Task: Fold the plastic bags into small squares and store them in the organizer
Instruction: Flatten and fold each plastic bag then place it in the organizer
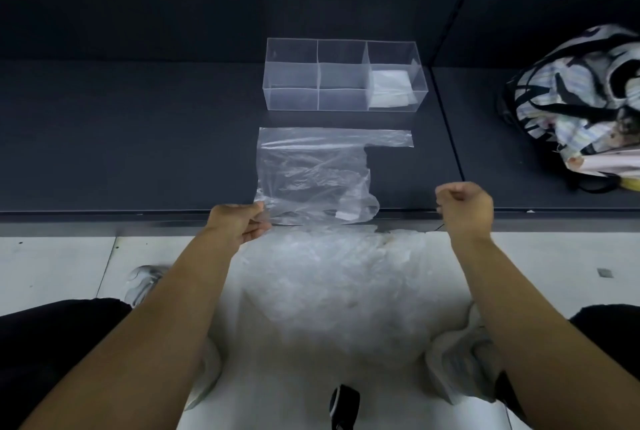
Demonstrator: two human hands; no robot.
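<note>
Dark table [138, 135]: patterned bag [581, 97] far right; organizer [292, 99] behind plastic bag [311, 173].

A clear bag [311, 180] lies flat and wrinkled on the tabletop [138, 152], its near left corner pinched in the left fingers [256, 220]. The sheet stretches away from them, and a narrow handle strip [391, 138] runs rightward along its far edge. Beyond the bag, well apart from the fingers, stands the clear organizer [343, 97], divided into compartments; the right one holds folded white bags [389, 88]. Nearer than the fingers lies a crumpled pile [332, 277] of clear bags.
</note>
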